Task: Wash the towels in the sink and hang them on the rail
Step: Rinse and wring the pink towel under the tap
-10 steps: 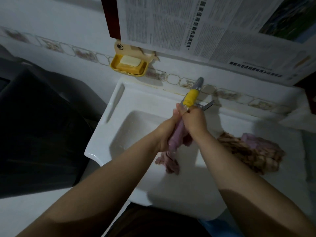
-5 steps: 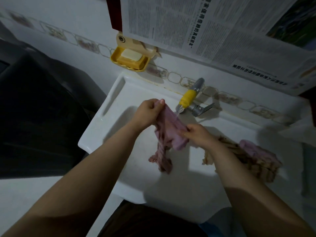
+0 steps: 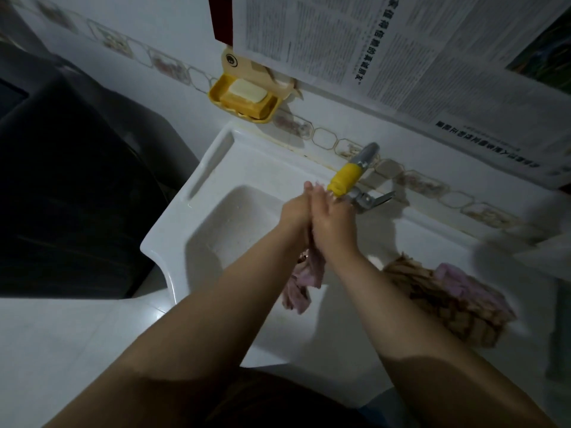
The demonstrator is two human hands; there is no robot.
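Over the white sink (image 3: 197, 242), my left hand (image 3: 295, 213) and my right hand (image 3: 333, 219) press palm to palm just below the yellow-tipped tap (image 3: 346, 177). A wet pink towel (image 3: 304, 279) is squeezed between them. Its twisted lower end hangs down into the basin; the upper part is hidden by the hands. On the sink's right ledge lies a brown checked towel (image 3: 441, 301) with another pink towel (image 3: 469, 285) on top of it. No rail is in view.
A yellow soap dish (image 3: 247, 100) with a bar of soap hangs on the tiled wall above the sink's left corner. Newspaper sheets (image 3: 401, 50) cover the wall above the tap. A dark machine (image 3: 71, 186) stands close on the left.
Half a second ago my hands were apart, stretching the pink towel open under the tap. Now they have come together, pressing the towel between the palms.
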